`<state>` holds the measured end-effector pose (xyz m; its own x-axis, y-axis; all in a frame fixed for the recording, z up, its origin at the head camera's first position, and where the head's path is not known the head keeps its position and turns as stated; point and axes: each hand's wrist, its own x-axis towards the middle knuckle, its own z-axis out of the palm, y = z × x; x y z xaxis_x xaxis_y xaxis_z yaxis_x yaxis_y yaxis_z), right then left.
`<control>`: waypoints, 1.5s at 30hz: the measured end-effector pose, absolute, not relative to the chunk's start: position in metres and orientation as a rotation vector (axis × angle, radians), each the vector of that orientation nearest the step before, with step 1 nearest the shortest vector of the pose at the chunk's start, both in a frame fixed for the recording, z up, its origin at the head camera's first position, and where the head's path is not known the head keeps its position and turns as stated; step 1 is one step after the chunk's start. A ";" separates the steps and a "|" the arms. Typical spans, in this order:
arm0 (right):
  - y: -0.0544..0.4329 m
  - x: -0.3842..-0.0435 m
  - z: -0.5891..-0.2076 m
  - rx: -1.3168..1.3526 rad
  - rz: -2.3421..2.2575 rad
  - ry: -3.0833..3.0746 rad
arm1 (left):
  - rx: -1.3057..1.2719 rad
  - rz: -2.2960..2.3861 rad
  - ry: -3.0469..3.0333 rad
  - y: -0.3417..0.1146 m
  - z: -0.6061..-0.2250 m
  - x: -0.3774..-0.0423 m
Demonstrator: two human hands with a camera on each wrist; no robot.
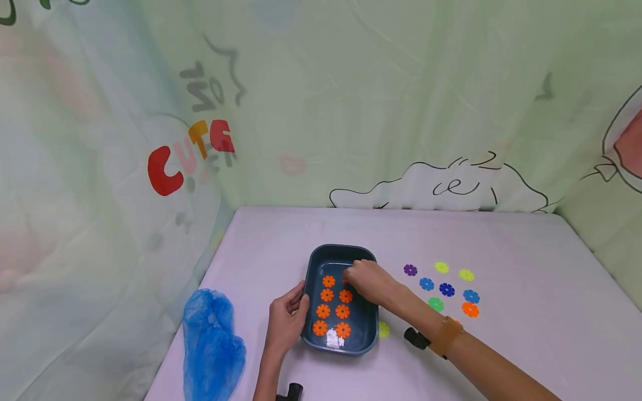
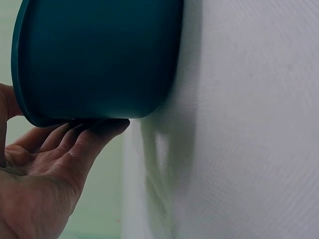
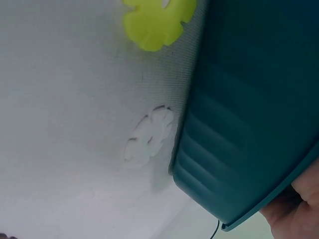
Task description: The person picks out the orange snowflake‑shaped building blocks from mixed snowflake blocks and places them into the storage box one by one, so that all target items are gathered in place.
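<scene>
A dark blue-teal rectangular tray [image 1: 368, 328] stands on the table, with several orange flower-shaped discs [image 1: 323, 311] laid flat in two columns inside. My left hand [image 1: 287, 318] grips its left side, thumb at the rim and fingers along the outer wall [image 2: 99, 64]. Over the tray's far right part, my right hand [image 1: 370, 280] has its fingertips down at an orange disc [image 1: 346, 280] at the top of the right column, mostly hidden by the fingers. In the right wrist view that hand [image 3: 299, 209] shows only partly, behind the tray wall [image 3: 239, 114].
Right of the tray lie loose discs: purple [image 1: 410, 270], yellow [image 1: 466, 275], blue [image 1: 447, 289], green [image 1: 436, 304] and orange [image 1: 470, 309]. A yellow-green disc [image 3: 159, 22] and a white one [image 3: 149, 137] lie beside the tray. A crumpled blue plastic bag [image 1: 213, 345] sits at the left edge.
</scene>
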<state>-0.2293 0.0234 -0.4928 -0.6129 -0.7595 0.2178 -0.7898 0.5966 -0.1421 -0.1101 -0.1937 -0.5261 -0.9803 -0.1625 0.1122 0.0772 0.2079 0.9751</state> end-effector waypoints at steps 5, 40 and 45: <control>0.021 -0.232 -0.493 1.319 0.351 -2.707 | 0.078 -1.859 -2.288 -0.194 -0.526 -0.111; 0.011 -0.233 -0.491 1.370 0.242 -2.749 | 0.095 -1.859 -2.285 -0.194 -0.527 -0.111; 0.011 -0.234 -0.492 1.374 0.245 -2.741 | 0.099 -1.857 -2.288 -0.194 -0.527 -0.112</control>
